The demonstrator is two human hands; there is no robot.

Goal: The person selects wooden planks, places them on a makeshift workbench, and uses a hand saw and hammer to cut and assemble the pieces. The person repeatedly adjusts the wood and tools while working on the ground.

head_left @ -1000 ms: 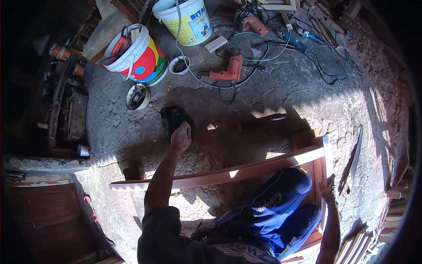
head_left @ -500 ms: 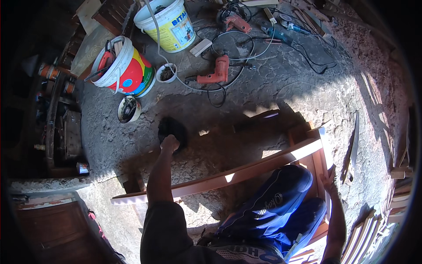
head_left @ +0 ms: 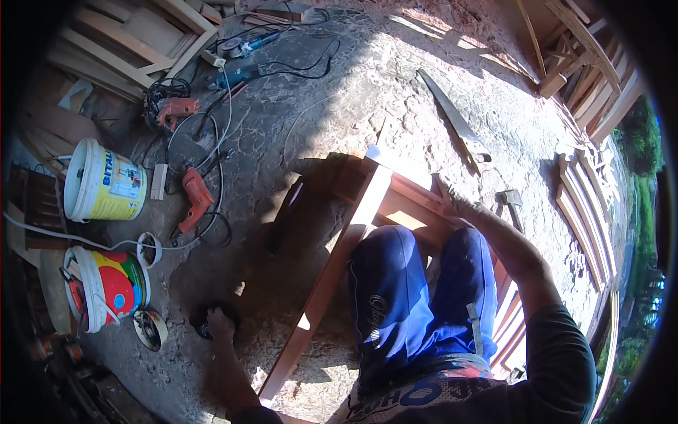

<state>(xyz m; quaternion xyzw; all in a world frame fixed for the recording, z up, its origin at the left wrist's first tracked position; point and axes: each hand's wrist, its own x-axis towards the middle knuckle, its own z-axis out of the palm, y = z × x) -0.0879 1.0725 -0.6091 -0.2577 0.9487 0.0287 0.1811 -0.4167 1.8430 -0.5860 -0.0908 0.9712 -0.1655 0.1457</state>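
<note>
My left hand (head_left: pixel 221 324) is down at a black, round, dish-like thing (head_left: pixel 201 321) on the shaded floor. Its fingers are hidden there, and so is anything in them. A reddish wooden frame (head_left: pixel 327 285) lies aslant, its long rail passing left of my knees. My right hand (head_left: pixel 458 203) grips the frame's far short side, with the fingers bent over the wood. A narrow flat tool with a pale handle (head_left: pixel 474 321) rests against my right thigh.
A handsaw (head_left: pixel 459 127) and a hammer (head_left: pixel 510 201) lie to the right, near curved wooden strips (head_left: pixel 583 219). At left are a red drill (head_left: pixel 195 200), a white-yellow bucket (head_left: pixel 106 184), a colourful bucket (head_left: pixel 113 290), a small tub (head_left: pixel 150 330) and cords. Wooden frames (head_left: pixel 134 42) lean farther back.
The view has swung to the right, so the floor things appear farther left. My right hand has shifted along the frame and closed over it. My left hand stays at the black thing.
</note>
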